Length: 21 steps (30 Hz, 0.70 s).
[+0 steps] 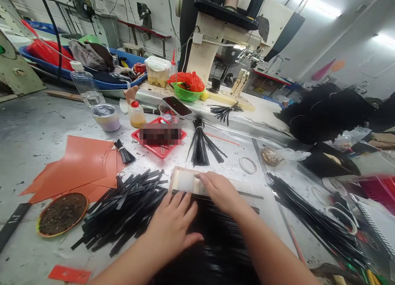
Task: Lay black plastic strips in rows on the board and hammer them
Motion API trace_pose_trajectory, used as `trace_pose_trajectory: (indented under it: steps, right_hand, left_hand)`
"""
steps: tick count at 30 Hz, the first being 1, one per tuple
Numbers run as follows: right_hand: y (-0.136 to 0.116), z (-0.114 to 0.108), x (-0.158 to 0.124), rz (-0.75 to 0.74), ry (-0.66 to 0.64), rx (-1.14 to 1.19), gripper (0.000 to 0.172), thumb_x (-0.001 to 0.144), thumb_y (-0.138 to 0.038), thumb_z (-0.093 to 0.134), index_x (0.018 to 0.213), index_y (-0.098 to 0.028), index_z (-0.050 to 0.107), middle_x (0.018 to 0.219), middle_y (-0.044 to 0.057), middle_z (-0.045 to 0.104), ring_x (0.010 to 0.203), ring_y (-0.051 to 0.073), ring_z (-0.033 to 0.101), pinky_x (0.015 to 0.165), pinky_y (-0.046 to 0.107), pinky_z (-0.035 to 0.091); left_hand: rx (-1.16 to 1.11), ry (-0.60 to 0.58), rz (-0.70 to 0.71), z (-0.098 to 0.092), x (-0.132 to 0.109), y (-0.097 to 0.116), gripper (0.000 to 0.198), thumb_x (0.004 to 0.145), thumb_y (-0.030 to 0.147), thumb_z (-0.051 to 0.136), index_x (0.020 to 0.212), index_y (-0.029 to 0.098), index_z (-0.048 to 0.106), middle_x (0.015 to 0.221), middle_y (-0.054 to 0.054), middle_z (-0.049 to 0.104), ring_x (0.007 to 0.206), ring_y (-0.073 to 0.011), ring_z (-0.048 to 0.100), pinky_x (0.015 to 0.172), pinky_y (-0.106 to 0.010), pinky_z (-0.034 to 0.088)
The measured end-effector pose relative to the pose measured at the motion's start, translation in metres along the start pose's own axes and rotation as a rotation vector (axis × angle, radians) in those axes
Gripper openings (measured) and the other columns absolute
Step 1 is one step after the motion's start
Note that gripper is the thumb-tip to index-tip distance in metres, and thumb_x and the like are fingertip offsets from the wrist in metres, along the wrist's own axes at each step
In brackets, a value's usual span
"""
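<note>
My left hand [173, 225] lies flat with fingers stretched out on a layer of black strips [212, 239] spread in front of me. My right hand [220, 192] presses its fingers down on the far edge of those strips, where they meet a pale wooden board [185, 180]. Neither hand grips anything. A loose pile of short black strips [123, 211] lies just left of my left hand.
Orange sheets [80, 165] and a round dish of dark matter [61, 214] lie at the left. A tied black bundle [200, 147], a red basket [157, 147], a small bottle [136, 114] and a phone [177, 107] sit beyond. Long black strips [314, 223] run along the right.
</note>
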State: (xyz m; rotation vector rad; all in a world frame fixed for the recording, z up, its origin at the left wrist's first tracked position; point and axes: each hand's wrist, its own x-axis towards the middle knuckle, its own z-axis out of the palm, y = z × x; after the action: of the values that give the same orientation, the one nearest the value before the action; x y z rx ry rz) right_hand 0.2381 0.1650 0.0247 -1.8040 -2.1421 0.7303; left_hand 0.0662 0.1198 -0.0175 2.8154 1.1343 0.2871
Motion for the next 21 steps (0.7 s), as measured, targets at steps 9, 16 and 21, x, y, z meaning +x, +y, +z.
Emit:
trace_pose_trajectory:
  steps: [9,16,21]
  right_hand:
    - [0.007,0.011,0.005,0.036,0.063,0.216,0.029,0.081,-0.013,0.037,0.094,-0.018,0.063,0.092,0.005,0.06,0.092,0.017,0.054,0.085,0.03,0.04]
    - [0.002,0.022,0.008,0.055,-0.021,0.376,0.02,0.075,-0.013,0.049,0.09,-0.016,0.062,0.086,0.005,0.063,0.084,0.018,0.057,0.08,0.031,0.042]
    - [0.001,0.024,0.01,0.158,0.05,0.448,0.008,0.074,-0.02,0.05,0.076,-0.017,0.057,0.072,0.001,0.06,0.066,0.015,0.054,0.065,0.028,0.042]
  left_hand:
    - [0.07,0.044,-0.119,-0.011,0.009,-0.052,0.066,0.077,0.064,0.044,0.124,0.018,0.047,0.133,-0.013,0.043,0.124,-0.03,0.036,0.103,-0.05,0.02]
    - [0.09,0.085,0.027,-0.012,0.0,-0.042,0.074,0.078,0.07,0.032,0.127,0.016,0.044,0.135,-0.011,0.04,0.127,-0.0271,0.033,0.106,-0.046,0.016]
    - [0.144,0.0,-0.063,-0.008,0.001,-0.054,0.073,0.077,0.069,0.036,0.127,0.016,0.044,0.131,-0.013,0.045,0.12,-0.0268,0.042,0.105,-0.046,0.017]
